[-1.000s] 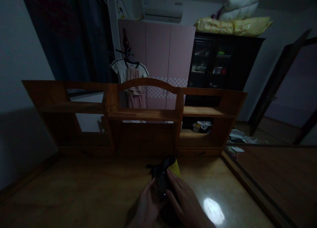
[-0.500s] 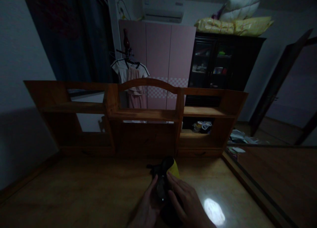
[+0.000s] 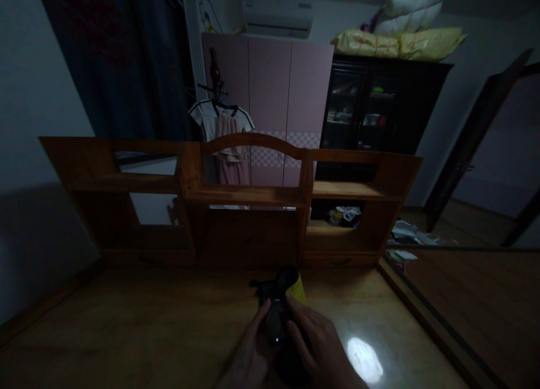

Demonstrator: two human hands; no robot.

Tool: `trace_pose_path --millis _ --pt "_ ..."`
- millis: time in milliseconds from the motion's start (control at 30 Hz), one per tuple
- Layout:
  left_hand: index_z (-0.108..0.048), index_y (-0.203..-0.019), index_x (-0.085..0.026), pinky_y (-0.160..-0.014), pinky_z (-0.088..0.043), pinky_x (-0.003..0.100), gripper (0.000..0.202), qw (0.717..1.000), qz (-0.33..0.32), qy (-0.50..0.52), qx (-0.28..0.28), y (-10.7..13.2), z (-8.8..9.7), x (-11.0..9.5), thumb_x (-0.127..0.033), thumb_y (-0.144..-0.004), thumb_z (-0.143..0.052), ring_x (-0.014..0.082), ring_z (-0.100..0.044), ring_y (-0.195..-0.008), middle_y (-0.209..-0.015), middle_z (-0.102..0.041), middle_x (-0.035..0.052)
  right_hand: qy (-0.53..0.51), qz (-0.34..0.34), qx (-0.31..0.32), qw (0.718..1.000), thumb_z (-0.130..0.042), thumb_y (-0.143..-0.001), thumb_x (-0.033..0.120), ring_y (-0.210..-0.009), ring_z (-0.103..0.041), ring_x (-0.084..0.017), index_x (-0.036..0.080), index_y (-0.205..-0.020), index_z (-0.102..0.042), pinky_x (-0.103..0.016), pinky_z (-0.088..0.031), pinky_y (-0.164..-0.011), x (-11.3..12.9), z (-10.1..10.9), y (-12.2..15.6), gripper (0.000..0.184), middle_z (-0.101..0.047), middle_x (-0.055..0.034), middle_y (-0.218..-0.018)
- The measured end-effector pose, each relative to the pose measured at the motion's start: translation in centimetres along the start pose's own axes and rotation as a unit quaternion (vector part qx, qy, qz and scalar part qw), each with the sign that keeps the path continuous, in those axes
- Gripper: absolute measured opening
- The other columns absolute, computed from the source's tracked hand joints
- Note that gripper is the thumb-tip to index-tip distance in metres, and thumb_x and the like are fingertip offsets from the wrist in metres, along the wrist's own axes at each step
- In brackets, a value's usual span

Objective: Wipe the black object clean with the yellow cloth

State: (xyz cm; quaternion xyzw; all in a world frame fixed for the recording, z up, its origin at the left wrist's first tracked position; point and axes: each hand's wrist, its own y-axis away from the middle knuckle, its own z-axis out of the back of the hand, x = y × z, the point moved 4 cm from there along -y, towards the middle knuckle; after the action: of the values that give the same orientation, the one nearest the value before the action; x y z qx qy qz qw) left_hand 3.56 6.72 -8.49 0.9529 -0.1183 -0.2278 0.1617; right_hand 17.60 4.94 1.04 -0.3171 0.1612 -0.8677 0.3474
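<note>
One dark object between both hands

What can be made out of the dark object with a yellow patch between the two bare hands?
The dark object with a yellow patch looks black, with a rounded, loop-like upper end, the patch at its upper right, and a thin strip jutting left. Its middle looks glossy, with a bright glint; its material is unclear. The left hand holds its left side; the right hand's fingers lie against its right. It shows over the brown wooden surface; whether it rests there cannot be told.
</note>
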Motion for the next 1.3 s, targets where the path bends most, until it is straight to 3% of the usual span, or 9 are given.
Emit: trace_pose_path --millis 167,367,633,767,1033,1200,1300 --pt "-0.068 -0.09 -0.01 -0.078 -0.055 0.034 0.017 1.0 0.014 0.005 -0.016 0.3 -0.9 -0.1 -0.025 -0.085 -0.059 0.022 -0.07 -0.077 -0.084 -0.074 0.0097 -0.011 -0.007 -0.02 1.0 -0.039 -0.096 0.023 -0.088 -0.068 -0.022 0.02 -0.133 -0.049 -0.034 -0.056 -0.08 -0.1 0.3 0.2 0.038 -0.07 -0.0102 -0.103" --pt "-0.067 -0.094 -0.01 -0.071 -0.056 0.035 0.022 0.999 0.043 0.007 -0.003 0.1 -1.0 0.0 -0.029 -0.085 -0.06 0.0228 -0.07 -0.075 -0.086 -0.074 0.011 0.034 0.042 -0.007 0.998 -0.046 -0.094 0.025 -0.122 -0.051 -0.025 0.02 -0.143 -0.034 -0.039 -0.047 -0.099 0.4 0.8 0.6 0.051 -0.05 -0.0106 -0.137" --pt "-0.065 -0.109 -0.012 -0.086 -0.052 0.037 0.029 0.998 0.06 0.019 0.009 -0.5 -0.5 0.5 -0.027 -0.084 -0.06 0.0257 -0.067 -0.098 -0.105 -0.071 0.0123 0.036 0.019 0.052 0.998 -0.048 -0.094 0.032 -0.133 -0.037 -0.023 0.021 -0.147 -0.025 -0.037 -0.04 -0.108 0.3 0.4 0.2 0.059 -0.034 -0.0085 -0.149" --pt "-0.067 -0.105 -0.013 -0.082 -0.053 0.036 0.026 0.999 0.043 0.026 0.01 0.1 -1.3 0.3 -0.027 -0.084 -0.061 0.0237 -0.069 -0.09 -0.098 -0.073 0.0112 0.056 0.034 0.078 0.995 -0.048 -0.095 0.032 -0.137 -0.03 -0.024 0.021 -0.148 -0.021 -0.037 -0.037 -0.11 0.5 0.4 -0.1 0.061 -0.027 -0.0075 -0.152" --pt "-0.068 -0.092 -0.01 -0.081 -0.053 0.028 0.019 0.995 0.051 0.085 0.019 1.1 -3.0 -0.1 -0.025 -0.087 -0.057 0.0171 -0.069 -0.08 -0.087 -0.073 0.0102 0.148 0.174 0.054 0.972 -0.048 -0.09 0.016 -0.135 -0.034 -0.022 0.014 -0.144 -0.034 -0.037 -0.038 -0.109 1.5 0.1 -0.1 0.056 -0.038 -0.0051 -0.146" --pt "-0.067 -0.091 -0.015 -0.074 -0.055 0.028 0.019 0.996 0.044 0.078 -0.01 1.8 -3.5 -0.5 -0.029 -0.089 -0.054 0.0175 -0.069 -0.081 -0.084 -0.072 0.0073 0.181 0.185 0.042 0.965 -0.049 -0.088 0.016 -0.133 -0.038 -0.022 0.011 -0.143 -0.035 -0.037 -0.041 -0.106 1.5 -1.0 -0.5 0.057 -0.039 -0.0076 -0.145" --pt "-0.064 -0.1 -0.015 -0.075 -0.056 0.032 0.026 0.996 0.052 0.071 -0.018 2.4 -4.0 -0.8 -0.036 -0.091 -0.052 0.0161 -0.067 -0.082 -0.092 -0.07 0.0071 0.178 0.194 0.013 0.965 -0.047 -0.089 0.014 -0.133 -0.037 -0.022 0.01 -0.142 -0.036 -0.035 -0.04 -0.106 0.8 -1.7 -0.7 0.054 -0.039 -0.0087 -0.144"
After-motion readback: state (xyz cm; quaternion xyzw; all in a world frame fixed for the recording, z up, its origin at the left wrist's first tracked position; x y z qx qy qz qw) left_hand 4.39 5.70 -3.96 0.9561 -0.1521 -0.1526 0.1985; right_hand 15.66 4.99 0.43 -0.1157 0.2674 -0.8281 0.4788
